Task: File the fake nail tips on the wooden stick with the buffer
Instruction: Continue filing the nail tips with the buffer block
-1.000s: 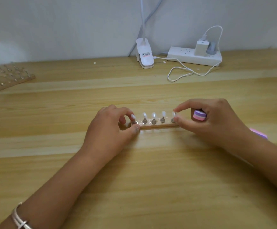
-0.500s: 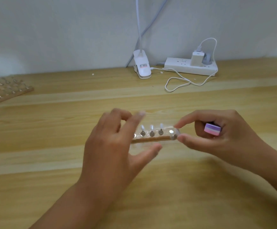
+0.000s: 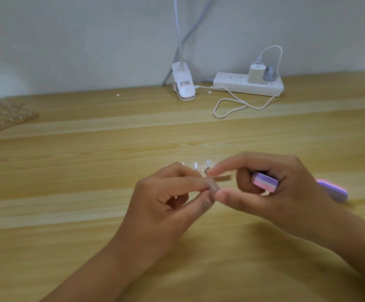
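A short wooden stick (image 3: 219, 177) carrying pale fake nail tips (image 3: 195, 165) is held just above the table at centre. My left hand (image 3: 166, 199) pinches the stick between thumb and fingers and hides most of it. My right hand (image 3: 270, 188) holds a pink, white and purple buffer block (image 3: 264, 184) in its curled fingers. Its forefinger reaches out and touches the stick near a nail tip (image 3: 208, 163), with the thumb just below. The buffer's far end (image 3: 334, 190) sticks out behind the right hand.
A wooden board (image 3: 5, 118) with several metal pegs lies at far left. At the back stand a white clip lamp base (image 3: 183, 86) and a white power strip (image 3: 246, 85) with a charger and a looping cable (image 3: 231, 105). The wall runs behind the table (image 3: 90, 149).
The stick has been lifted off the table. My left hand went from gripping its left end, through an open reach, to pinching it. My right hand shifted inward with the buffer.
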{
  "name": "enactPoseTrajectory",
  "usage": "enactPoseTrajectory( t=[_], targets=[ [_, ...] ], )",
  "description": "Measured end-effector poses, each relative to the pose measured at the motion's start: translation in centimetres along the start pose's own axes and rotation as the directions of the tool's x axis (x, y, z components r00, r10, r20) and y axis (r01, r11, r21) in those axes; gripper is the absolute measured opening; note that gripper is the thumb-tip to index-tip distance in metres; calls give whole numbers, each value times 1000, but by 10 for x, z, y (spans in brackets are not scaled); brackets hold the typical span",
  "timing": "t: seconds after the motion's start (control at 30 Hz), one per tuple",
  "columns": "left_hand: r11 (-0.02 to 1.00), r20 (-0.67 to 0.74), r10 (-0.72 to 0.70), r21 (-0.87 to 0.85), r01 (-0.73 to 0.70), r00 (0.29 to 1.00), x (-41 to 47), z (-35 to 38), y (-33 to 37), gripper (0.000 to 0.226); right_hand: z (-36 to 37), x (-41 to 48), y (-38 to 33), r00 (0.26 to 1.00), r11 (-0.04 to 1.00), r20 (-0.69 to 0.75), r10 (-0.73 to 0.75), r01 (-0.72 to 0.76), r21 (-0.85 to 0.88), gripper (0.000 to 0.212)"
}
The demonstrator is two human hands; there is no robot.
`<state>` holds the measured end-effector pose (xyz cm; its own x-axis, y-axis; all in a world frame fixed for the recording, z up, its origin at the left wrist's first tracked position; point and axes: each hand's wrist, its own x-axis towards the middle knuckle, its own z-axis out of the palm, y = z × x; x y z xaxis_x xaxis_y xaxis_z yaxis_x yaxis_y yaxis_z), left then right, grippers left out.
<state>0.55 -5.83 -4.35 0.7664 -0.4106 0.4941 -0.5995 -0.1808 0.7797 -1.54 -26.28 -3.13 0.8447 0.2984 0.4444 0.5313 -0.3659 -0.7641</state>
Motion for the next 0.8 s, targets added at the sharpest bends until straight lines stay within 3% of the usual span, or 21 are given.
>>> enactPoseTrajectory(
  t=[0.13, 0.23, 0.33, 0.5, 0.63, 0.8],
  targets=[
    [983, -48, -31, 181, 39, 998, 0, 0, -6, 7, -7, 2, 11, 980, 979, 65, 186, -190, 67, 26],
    [977, -51, -56, 202, 65, 997, 0, 0, -8, 8, -8, 2, 20, 968, 971, 79, 236, -234, -42, 19],
    [982, -18, -85, 168, 87, 996, 0, -1, -10, 13, -3, 0, 24, 983, 985, 124, 139, -124, -120, 6],
    [987, 10, -91, 131, 89, 996, 0, -1, -11, 11, 6, 0, 22, 983, 942, 127, -135, 167, -292, 24],
    [987, 38, -76, 144, 70, 996, 0, -1, -8, 13, -1, 3, 25, 979, 916, 11, -202, 192, -353, 25],
    [984, 114, -99, 156, 80, 989, -2, -2, -7, 15, 8, -1, 18, 946, 877, 67, -316, 319, -361, 26]
  ],
)
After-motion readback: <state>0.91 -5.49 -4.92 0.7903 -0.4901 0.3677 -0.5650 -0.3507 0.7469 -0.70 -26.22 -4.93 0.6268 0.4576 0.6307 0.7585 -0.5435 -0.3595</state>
